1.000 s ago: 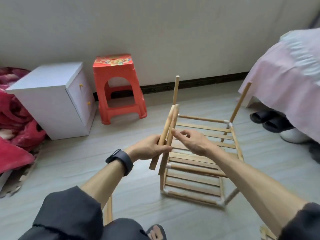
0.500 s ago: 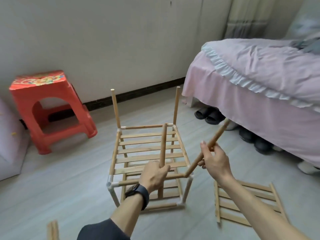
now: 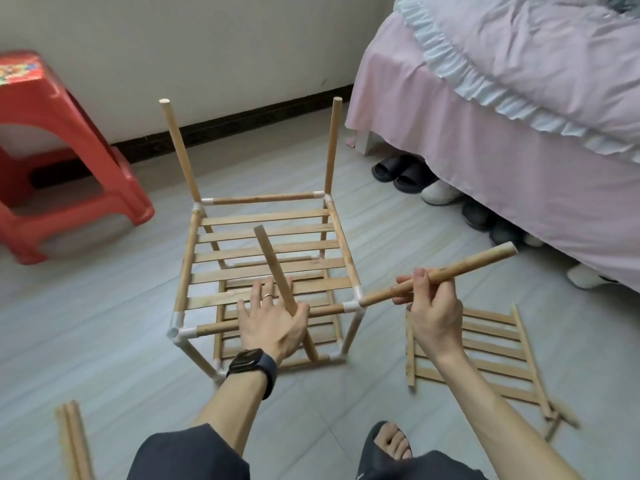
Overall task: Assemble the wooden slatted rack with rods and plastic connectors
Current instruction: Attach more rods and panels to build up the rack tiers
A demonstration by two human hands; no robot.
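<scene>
Floor (image 3: 104,323) beside bed (image 3: 519,133): our left hand (image 3: 273,323) clamped the tilted rod (image 3: 273,265), right hand (image 3: 433,313) the corner rod (image 3: 478,265). Right forearm (image 3: 491,420) hid part of slat panel (image 3: 491,351).

Half-built upright slatted rack (image 3: 266,251), rods

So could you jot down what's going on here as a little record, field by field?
Rack: two-tier wooden slatted rack on the floor, upright rods at back corners
Left hand: holds a tilted wooden rod over the top slats
Right hand: grips a second wooden rod, lower end at the white plastic corner connector
Spare: loose wooden slatted panel on the floor, right of the rack
</scene>
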